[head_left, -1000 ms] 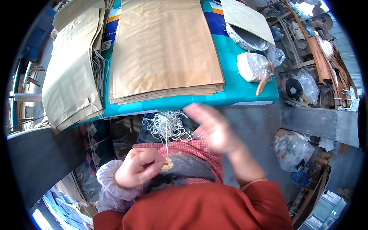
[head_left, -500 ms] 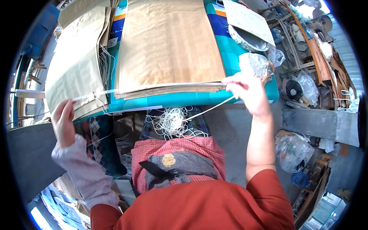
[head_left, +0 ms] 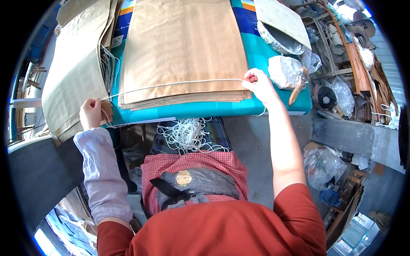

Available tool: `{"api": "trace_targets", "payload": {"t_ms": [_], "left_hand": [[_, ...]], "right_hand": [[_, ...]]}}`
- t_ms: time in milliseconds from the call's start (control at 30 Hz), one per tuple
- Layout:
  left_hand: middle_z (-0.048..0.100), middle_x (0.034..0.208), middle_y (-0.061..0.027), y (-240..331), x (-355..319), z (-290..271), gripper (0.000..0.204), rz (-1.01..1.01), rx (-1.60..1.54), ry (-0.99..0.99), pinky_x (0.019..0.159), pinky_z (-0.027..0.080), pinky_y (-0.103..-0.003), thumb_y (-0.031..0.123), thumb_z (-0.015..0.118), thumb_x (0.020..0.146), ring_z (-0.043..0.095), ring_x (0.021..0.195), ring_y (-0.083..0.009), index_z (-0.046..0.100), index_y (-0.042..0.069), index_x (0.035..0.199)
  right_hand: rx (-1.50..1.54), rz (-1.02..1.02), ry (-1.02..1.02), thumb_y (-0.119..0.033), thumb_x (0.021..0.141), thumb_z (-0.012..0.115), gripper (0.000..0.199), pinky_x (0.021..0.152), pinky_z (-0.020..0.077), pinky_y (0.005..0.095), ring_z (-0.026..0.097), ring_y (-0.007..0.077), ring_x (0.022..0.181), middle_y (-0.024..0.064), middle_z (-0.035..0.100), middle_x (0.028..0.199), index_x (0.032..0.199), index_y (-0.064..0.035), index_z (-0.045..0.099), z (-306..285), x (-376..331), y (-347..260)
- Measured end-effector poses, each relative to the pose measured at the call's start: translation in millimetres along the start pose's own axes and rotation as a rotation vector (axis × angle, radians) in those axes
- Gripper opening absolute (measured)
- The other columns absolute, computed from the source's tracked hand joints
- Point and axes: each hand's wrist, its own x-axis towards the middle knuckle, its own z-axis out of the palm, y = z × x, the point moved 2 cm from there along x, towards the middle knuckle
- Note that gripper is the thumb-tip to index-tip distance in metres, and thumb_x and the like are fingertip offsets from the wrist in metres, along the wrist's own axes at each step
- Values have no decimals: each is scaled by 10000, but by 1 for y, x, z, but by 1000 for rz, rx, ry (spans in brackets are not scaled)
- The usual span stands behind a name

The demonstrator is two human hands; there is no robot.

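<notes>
A: Noting hands first, left to right. Left hand point(head_left: 90, 113) is closed in a fist on one end of the white cord point(head_left: 179, 83), at the left front corner of the turquoise table point(head_left: 273, 64). Right hand point(head_left: 257, 83) pinches the other end between thumb and fingers, near the right end of the front edge. Both fully closed on it.

B: Where does the cord run?

A: Stretched taut between the two hands, lying across the front part of the centre stack of brown paper sheets point(head_left: 183, 47), just inside its near edge.

B: Handling estimate?

A: Judged thin, light, limp; it holds a line only under tension. Likely to slide through loose fingers, so grip near the ends, wrapped or pinched hard. The paper looks stiff enough to lie flat, though its edges could crease if the cord drags across them.

B: Counts?

A: One cord under tension. One tangled heap of cord point(head_left: 188, 135) on the lap below the front edge; strands too many to count. Two paper stacks: the second stack point(head_left: 74, 72) hangs over the table's left edge. Sheets per stack cannot be counted. One foil-lined tray point(head_left: 277, 37) and one wrapped bundle point(head_left: 285, 71) at the right edge.
</notes>
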Motion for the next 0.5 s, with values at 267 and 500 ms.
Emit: {"api": "trace_targets", "payload": {"t_ms": [267, 500], "left_hand": [[565, 1102, -171, 103, -83, 13, 339, 729, -106, 104, 875, 448, -423, -8, 586, 768, 553, 1022, -356, 573, 22, 1106], [595, 1056, -138, 120, -71, 24, 295, 931, -176, -206, 868, 453, -394, 36, 617, 782, 559, 981, -329, 630, -7, 1073]], "right_hand": [[-199, -28, 176, -48, 600, 832, 364, 649, 477, 309, 510, 167, 689, 65, 505, 863, 827, -58, 547, 14, -7, 4], [-266, -570, 184, 24, 707, 735, 194, 681, 504, 306, 626, 220, 815, 91, 634, 955, 878, -36, 667, 24, -17, -34]]}}
